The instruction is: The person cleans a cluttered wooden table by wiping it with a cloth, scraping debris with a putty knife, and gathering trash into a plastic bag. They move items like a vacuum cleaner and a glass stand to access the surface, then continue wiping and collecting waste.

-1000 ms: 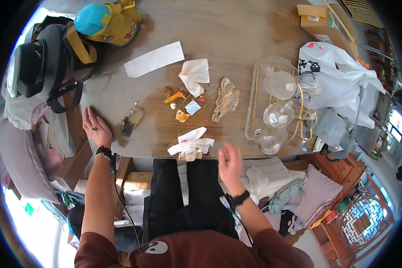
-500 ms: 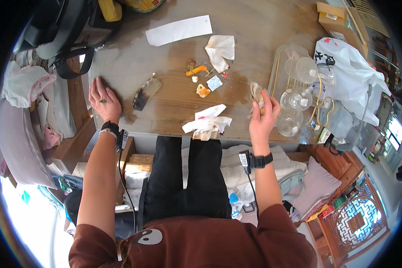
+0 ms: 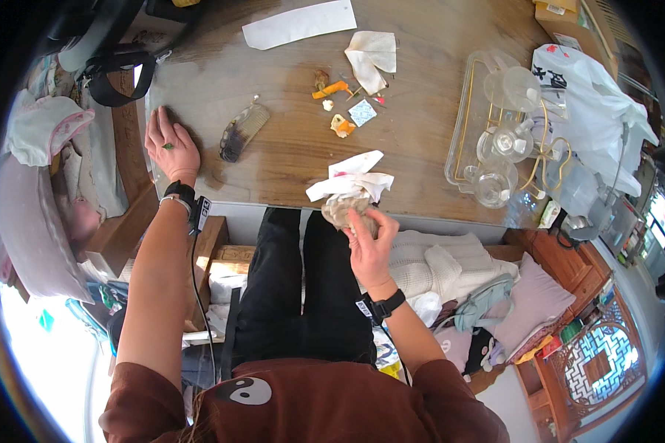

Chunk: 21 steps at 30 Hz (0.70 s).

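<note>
My left hand point(image 3: 173, 150) lies flat on the wooden table point(image 3: 414, 111) at its left edge, fingers stretched out, a small green thing on one finger. At the front edge, my right hand point(image 3: 371, 244) pinches a crumpled, dirty brownish tissue point(image 3: 345, 211). It touches or overlaps a used white tissue point(image 3: 353, 177) with a pink stain; which one I cannot tell. Farther back lie orange peel point(image 3: 332, 90), another peel piece point(image 3: 341, 126), a small blue-white square packet point(image 3: 362, 113) and a creased tissue point(image 3: 373, 59). A comb point(image 3: 244, 133) is to the right of my left hand.
On the right, a gold-rimmed clear tray point(image 3: 462, 111) holds several glass cups point(image 3: 493, 184). Beside it sits a white plastic bag point(image 3: 591, 103), with a cardboard box point(image 3: 576, 26) behind. A white paper strip point(image 3: 299, 24) lies at the back; a black strap point(image 3: 122, 77) hangs at the left.
My right hand has moved left and toward me with the brownish tissue, from near the glass cups to the front edge by the stained tissue. My left hand stays in place on the table.
</note>
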Available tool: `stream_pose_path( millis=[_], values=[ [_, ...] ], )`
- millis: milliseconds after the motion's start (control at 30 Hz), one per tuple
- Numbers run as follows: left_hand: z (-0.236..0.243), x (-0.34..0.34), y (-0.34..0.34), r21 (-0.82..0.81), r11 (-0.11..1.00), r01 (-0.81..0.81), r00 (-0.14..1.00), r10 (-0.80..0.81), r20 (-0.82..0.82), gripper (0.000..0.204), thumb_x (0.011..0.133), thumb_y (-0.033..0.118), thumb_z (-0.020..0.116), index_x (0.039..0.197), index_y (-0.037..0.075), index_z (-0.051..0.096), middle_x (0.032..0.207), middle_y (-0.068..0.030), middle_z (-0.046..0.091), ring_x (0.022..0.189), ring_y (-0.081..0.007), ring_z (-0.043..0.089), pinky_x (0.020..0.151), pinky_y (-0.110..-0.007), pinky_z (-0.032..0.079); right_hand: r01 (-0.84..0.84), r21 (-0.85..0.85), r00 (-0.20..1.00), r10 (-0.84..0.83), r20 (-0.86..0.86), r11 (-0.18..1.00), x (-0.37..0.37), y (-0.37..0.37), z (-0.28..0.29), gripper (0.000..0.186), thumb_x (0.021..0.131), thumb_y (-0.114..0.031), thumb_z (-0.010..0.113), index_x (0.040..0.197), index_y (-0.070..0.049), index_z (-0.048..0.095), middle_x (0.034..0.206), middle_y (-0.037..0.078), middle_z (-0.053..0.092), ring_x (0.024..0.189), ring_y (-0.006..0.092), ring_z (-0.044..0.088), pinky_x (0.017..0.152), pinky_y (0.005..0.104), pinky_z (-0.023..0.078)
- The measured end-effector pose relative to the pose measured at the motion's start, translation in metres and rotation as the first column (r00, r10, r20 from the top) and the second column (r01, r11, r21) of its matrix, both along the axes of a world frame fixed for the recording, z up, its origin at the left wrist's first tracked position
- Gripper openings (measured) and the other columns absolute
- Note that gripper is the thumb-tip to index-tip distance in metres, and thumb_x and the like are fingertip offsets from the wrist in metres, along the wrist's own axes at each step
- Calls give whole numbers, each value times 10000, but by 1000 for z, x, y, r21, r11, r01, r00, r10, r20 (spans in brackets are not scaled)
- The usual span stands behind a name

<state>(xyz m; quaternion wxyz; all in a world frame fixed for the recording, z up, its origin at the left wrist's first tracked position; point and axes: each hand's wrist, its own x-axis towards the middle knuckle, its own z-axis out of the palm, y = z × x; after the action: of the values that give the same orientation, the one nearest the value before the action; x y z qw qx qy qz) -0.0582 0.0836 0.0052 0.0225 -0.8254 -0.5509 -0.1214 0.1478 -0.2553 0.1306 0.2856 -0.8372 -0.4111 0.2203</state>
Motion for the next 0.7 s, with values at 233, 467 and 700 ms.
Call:
stream_pose_path(
  millis=[233,467,700],
  values=[
    [1,1,-2,-20,1000,-8,1000,8,-7,474,958,224,463,1417,108,473,1449,-120,449,1317,-338,398,1093,-456,318,-65,26,986,60,155,998,63,53,5,501,783,-62,748,1261,-156,635,1124,133,526,1008,316,508,860,409,449],
    [5,4,-2,-38,999,-12,1000,12,11,489,942,207,471,1418,94,471,1448,-121,453,1330,-345,387,1097,-463,313,-219,-116,973,207,-102,969,55,131,-53,303,876,-153,674,1170,-97,622,1002,174,558,895,341,564,768,428,475],
    [13,6,-3,-105,994,-26,1000,28,10,495,941,195,463,1423,84,457,1454,-142,434,1334,-366,375,1113,-473,280,-40,-93,999,39,-7,995,66,152,-53,418,842,-113,715,1245,-133,605,977,142,549,826,308,573,716,404,495]
  ],
)
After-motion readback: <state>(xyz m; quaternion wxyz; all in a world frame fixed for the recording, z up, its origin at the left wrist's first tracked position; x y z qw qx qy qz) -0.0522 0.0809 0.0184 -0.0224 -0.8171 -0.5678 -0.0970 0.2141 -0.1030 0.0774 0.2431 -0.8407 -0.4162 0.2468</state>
